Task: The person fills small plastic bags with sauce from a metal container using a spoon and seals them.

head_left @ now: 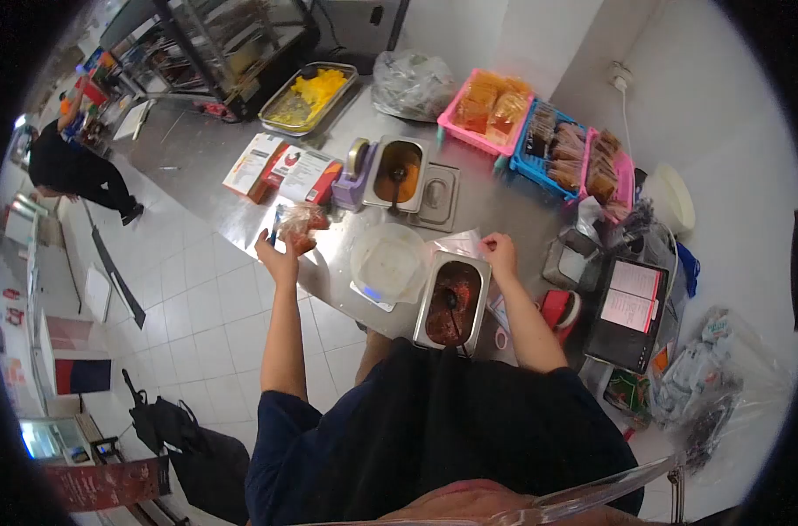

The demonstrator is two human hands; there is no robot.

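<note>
1. Left hand [280, 259] has got a grip on a bag of reddish stuff [301, 226], 10 o'clock from the round tub [387, 263].
2. Right hand [501, 257] is pinching a flat clear bag [456, 245], 12 o'clock off the sauce pan [429, 298].

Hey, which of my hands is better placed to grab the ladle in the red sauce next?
Probably your right hand: it's closer to the ladle, though it seems to hold a clear bag. Your left hand is farther off, beside a bag with reddish contents.
</note>
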